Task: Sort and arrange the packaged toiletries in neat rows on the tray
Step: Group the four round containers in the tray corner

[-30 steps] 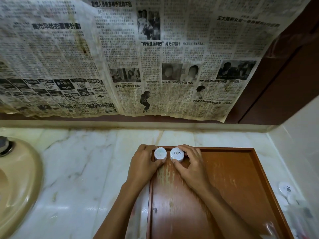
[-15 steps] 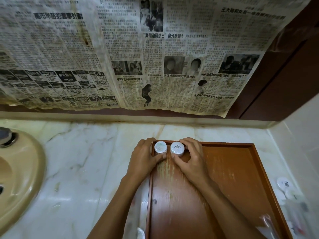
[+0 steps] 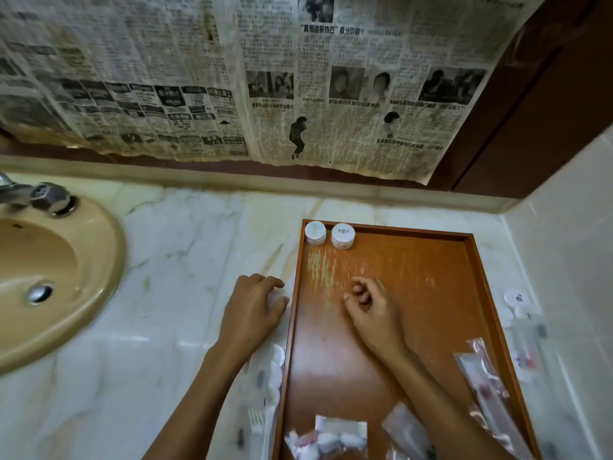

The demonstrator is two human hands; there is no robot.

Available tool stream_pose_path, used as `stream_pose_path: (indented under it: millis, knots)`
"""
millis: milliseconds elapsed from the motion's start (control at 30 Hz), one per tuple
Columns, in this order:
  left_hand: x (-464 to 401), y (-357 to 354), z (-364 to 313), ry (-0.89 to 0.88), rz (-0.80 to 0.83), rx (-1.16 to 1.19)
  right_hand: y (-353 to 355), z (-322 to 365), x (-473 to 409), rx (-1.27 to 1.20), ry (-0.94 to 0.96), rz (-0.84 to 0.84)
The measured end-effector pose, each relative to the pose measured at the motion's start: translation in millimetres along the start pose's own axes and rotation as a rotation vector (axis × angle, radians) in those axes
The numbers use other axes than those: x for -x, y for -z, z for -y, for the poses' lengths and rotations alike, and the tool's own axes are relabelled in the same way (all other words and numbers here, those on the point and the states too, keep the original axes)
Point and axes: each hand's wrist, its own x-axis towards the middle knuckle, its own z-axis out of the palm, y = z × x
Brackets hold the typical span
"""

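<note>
Now both grips hold nothing: left hand relaxed, right hand loosely curled.

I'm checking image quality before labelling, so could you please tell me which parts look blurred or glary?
Head view: two round tubs at the tray's far left corner are sharp; the packets at the bottom edge are smeared; soft glare on the counter; straight edges bow from the wide lens.

Left hand, right hand: bare; forearms bare, unsleeved.
</note>
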Motion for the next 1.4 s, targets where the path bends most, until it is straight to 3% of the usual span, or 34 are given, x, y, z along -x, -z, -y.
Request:
stream_pose_path:
  millis: [167, 367, 533, 700, 800, 900, 1033, 1133, 1267, 1400]
  knots:
    - [61.3, 10.5, -2.7, -0.032, -0.008, -0.104, 5.2, 14.4, 48.0, 0.24, 0.132, 0.287]
    - [144.9, -9.6, -42.9, -0.441, 0.156, -0.14, 53.1, 21.6, 107.3, 0.306, 0.201, 0.656]
    - [195.1, -47.0, -73.0, -0.582, 0.27, -0.197, 133.4, -9.1, 155.1, 0.431, 0.14, 0.611]
    - [204.1, -75.4, -96.1, -0.656, 0.263, -0.266, 186.2, -29.7, 188.7, 0.799, -0.026, 0.728]
    - [199.6, -80.1, -101.4, -0.68, 0.226, -0.297, 185.1, -34.0, 191.9, 0.666, -0.018, 0.617]
    - [188.9, -77.5, -103.5, -0.618, 0.182, -0.157, 185.2, -34.3, 185.5, 0.37, -0.092, 0.483]
    - [167.6, -64.3, -99.1, -0.335, 0.205, 0.184, 190.8, -24.8, 172.0, 0.164, -0.197, 0.33]
    - [156.5, -49.3, -95.2, -0.148, 0.265, 0.346, 191.8, -24.1, 165.2, 0.19, -0.218, 0.363]
    - [152.3, -28.8, -86.4, -0.095, 0.427, 0.403, 179.0, -14.6, 164.6, 0.365, -0.146, 0.525]
    - [157.5, -14.4, -79.0, -0.019, 0.292, 0.437, 148.1, 6.6, 165.4, 0.456, -0.009, 0.329]
